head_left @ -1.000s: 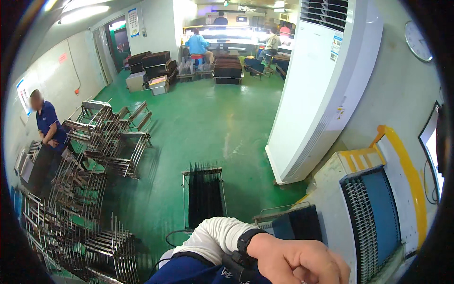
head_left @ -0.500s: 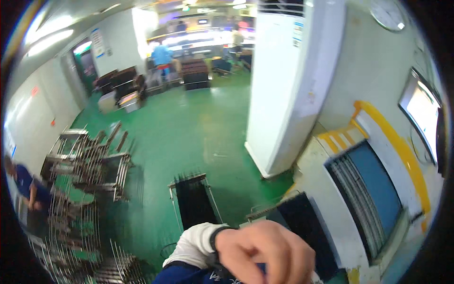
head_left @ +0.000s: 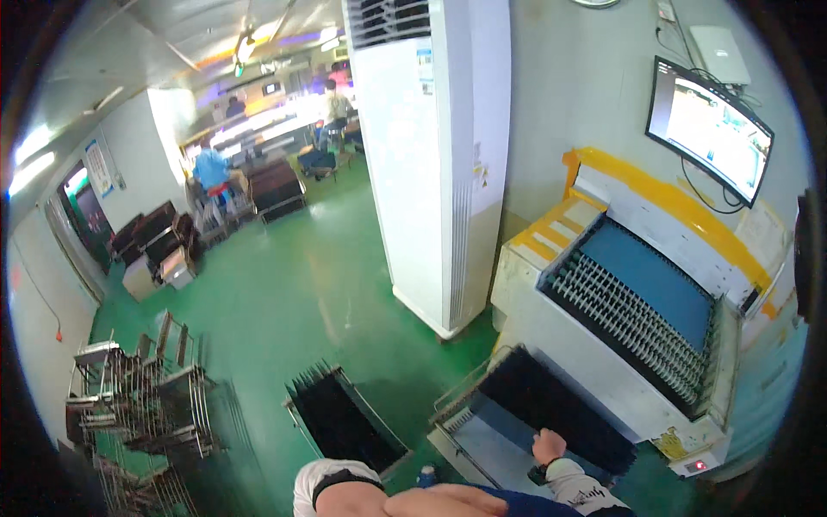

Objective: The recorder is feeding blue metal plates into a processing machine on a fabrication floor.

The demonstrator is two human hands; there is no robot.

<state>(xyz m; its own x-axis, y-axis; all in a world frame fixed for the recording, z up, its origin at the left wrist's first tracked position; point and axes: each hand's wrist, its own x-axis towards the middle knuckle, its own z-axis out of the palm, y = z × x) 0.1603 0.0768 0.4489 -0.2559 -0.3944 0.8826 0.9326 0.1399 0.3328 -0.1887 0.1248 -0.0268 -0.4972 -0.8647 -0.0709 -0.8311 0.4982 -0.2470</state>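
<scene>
Right hand (head_left: 548, 445): low in the view, small and far off, closed into a loose fist over the near end of the slotted rack; whether anything is actually gripped cannot be told at this size.
Right wrist: dark watch band (head_left: 538, 472), white sleeve behind it.
Left hand: out of sight — only a bare forearm (head_left: 405, 501) and a white sleeve with a dark cuff (head_left: 332, 482) along the bottom edge.
Slotted rack (head_left: 551, 405): metal frame packed with thin dark upright plates, on the green floor just beside the front of the machine, its near part a bare pale tray.
Second rack (head_left: 345, 422): same kind, full of dark plates, on the floor to the left of the first, apart from it.
Machine (head_left: 603, 362): white cabinet with a blue conveyor bed (head_left: 650, 280) and a row of rollers, yellow trim along the back.
Monitor (head_left: 711, 129): wall-mounted above the machine, tilted, lit.
Standing air conditioner (head_left: 439, 155): tall white unit between the machine and the open floor.
Wire trolleys (head_left: 142, 405): cluster of metal frames at lower left, blurred.
Floor (head_left: 284, 293): glossy green.
Far background: two people — one in blue (head_left: 211, 168), one in white (head_left: 334, 105) — at brightly lit benches, well apart from the wearer.
</scene>
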